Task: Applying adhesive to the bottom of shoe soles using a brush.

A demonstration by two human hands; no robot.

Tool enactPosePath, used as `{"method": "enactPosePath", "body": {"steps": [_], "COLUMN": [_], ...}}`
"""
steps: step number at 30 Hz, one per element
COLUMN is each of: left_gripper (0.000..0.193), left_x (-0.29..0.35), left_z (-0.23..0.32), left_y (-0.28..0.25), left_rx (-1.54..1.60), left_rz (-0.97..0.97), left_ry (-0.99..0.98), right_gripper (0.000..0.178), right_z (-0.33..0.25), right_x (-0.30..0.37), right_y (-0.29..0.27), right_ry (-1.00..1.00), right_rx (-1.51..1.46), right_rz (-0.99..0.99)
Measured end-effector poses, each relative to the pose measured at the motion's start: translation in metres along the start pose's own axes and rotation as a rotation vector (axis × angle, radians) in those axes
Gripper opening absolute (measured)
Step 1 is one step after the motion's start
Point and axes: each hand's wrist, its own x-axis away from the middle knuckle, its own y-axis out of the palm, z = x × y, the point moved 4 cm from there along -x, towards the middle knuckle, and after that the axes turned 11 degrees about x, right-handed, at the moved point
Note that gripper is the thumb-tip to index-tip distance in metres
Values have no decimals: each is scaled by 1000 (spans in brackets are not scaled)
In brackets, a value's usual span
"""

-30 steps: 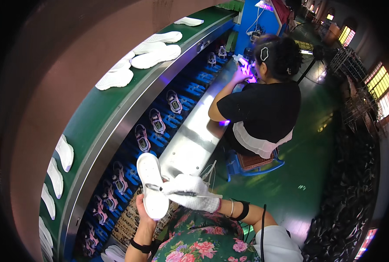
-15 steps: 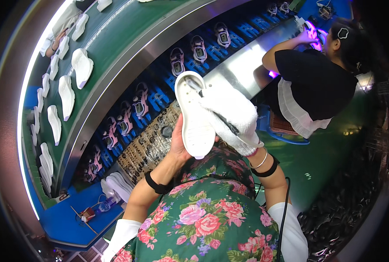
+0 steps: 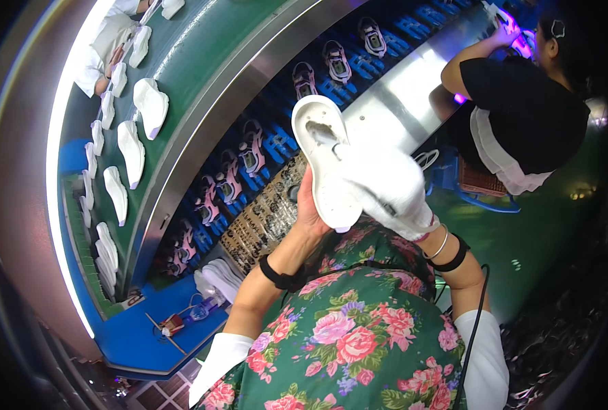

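In the middle of the head view, my bare left hand (image 3: 309, 215) grips a white shoe sole (image 3: 326, 195) by its left edge, inner side up. A dark wet-looking patch shows in the hollow at its far end. Over the sole's right side, my right hand (image 3: 389, 181) in a white knitted glove is closed on a slim dark-handled tool (image 3: 389, 207), perhaps a brush. Most of the tool is covered by the glove. Its working end is near the hollow, but I cannot tell whether it touches.
A green conveyor (image 3: 188, 65) at left carries several white soles. Pink-trimmed shoe uppers (image 3: 336, 61) stand on a blue rack beyond my hands. Stacked soles (image 3: 222, 277) lie on a blue table (image 3: 136, 335) at lower left. A person (image 3: 526, 96) works at the right beside a blue stool.
The whole scene has shifted right in view. The gloved hand and tool have moved slightly down along the sole, uncovering more of the hollow and its dark patch. My left hand keeps its hold.
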Motion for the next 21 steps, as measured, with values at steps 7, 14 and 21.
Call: {"method": "enactPosePath", "body": {"steps": [7,14,21], "left_gripper": [78,79,84], "left_x": [-14,-21,-21], "left_z": [17,18,28], "left_y": [2,5,-3], "left_rx": [-58,-48,-13], "left_rz": [104,122,99], "left_ry": [161,180,60], "right_gripper": [22,19,30], "right_z": [18,0,2], "right_x": [13,29,49], "right_y": [4,12,20], "right_ry": [170,-23,-199], "right_rx": [-223,-247,25], "right_rz": [-59,-211,-174]}}
